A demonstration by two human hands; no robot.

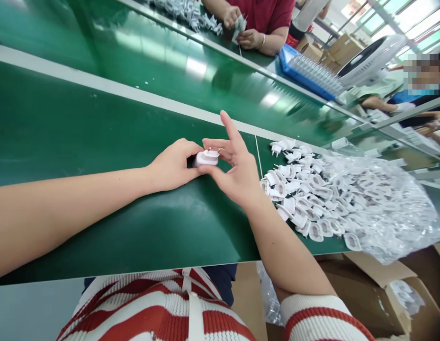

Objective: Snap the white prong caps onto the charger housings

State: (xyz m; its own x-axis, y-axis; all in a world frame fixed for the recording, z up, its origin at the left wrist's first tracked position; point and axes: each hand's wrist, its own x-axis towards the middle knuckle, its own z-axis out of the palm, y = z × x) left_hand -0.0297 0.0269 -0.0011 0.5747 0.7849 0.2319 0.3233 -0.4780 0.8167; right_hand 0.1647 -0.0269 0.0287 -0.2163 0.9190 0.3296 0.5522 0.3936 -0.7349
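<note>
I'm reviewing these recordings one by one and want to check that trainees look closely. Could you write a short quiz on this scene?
1. True or false: the left hand and right hand come together around a white plug.

2. Where does the clear plastic bag lie?
A) to the left of both hands
B) between the hands
C) to the right of both hands

3. Fill in the colour: across the green work surface, near a fan, stands a ____ tray.

Key: 1 true; 2 C; 3 blue
</note>
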